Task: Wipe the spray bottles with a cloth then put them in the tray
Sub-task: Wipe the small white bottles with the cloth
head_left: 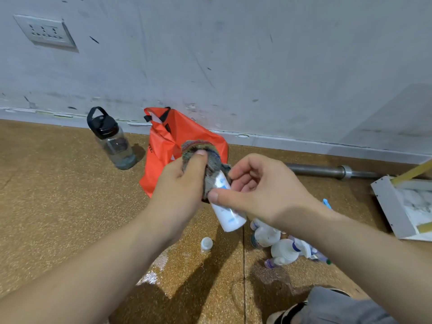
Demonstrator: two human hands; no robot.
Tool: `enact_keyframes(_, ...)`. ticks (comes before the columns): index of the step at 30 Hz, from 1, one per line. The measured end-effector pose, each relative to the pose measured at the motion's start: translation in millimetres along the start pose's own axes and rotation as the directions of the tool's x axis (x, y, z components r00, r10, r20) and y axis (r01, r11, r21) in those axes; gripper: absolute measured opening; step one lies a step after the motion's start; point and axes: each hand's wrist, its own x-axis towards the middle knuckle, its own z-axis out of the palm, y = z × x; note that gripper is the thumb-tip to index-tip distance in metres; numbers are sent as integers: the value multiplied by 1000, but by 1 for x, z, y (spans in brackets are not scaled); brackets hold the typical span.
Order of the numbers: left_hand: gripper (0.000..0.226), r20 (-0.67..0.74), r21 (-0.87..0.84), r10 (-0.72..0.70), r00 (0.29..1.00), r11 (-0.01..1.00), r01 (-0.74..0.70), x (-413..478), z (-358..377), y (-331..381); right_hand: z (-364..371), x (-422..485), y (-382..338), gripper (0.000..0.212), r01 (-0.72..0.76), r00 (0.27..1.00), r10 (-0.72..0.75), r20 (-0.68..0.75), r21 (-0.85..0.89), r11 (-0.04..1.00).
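Mid-wipe on one bottle. My left hand [184, 181] has its grip clamped on the cloth [205, 157], bunched around the top end of the white spray bottle [228, 206]. My right hand [259, 190] has its grip closed on the bottle's body, thumb across the front and fingers curled behind. The bottle is in the air above the floor, tilted, base pointing down toward me.

The rest of the bottles [280, 246] lie in a loose heap on the floor, just beside and partly under my right forearm. One small white bottle [206, 244] stands alone, a bit left of the heap. The white tray [390, 206] sits toward the right edge of the floor, well apart from the heap, with a yellow stick [413, 171] resting across it. Orange bag [173, 146] and water bottle [112, 141] are by the wall, out of the way.

Risks, as I judge them:
- The right grip is mostly thumb and fingertips on smooth plastic. If I twist hard with the cloth, the bottle may slip and drop onto the heap.
- The cloth hides the spray head, so I can't tell if the trigger or cap is being pressed. It may squirt or loosen.
- There's a shiny patch [154, 270] on the floor near me, possibly wet. Anything set down there gets dirty again.
- The reach to the tray passes over the heap, so a low forearm could scatter it.
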Motion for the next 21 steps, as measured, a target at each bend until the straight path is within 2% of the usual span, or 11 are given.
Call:
enact_keyframes(2, 52, 0, -62, -64, 998, 996, 64, 3, -3, 1, -10, 4, -3, 42, -122, 986, 115, 121, 54, 991)
enact_keyframes(4, 42, -2, -89, -103, 995, 991, 102, 4, -6, -2, -18, 8, -1, 35, -225, 943, 196, 269, 80, 971)
enact_keyframes(7, 38, 2, -116, -127, 992, 985, 127, 4, -6, -4, -19, 10, 5, 23, -294, 900, 213, 381, 167, 941)
enact_keyframes(9, 37, -20, -145, -137, 990, 980, 133, 3, -5, -6, -17, 8, 7, 23, -315, 883, 202, 424, 215, 924)
enact_keyframes(16, 39, -72, -194, -162, 984, 970, 145, -1, -1, -6, 2, 2, 12, 32, -308, 928, 189, 323, 373, 875)
enact_keyframes(21, 33, -27, -184, -152, 988, 972, 144, -1, -1, -12, 7, 0, 11, 40, -312, 936, 207, 285, 400, 861)
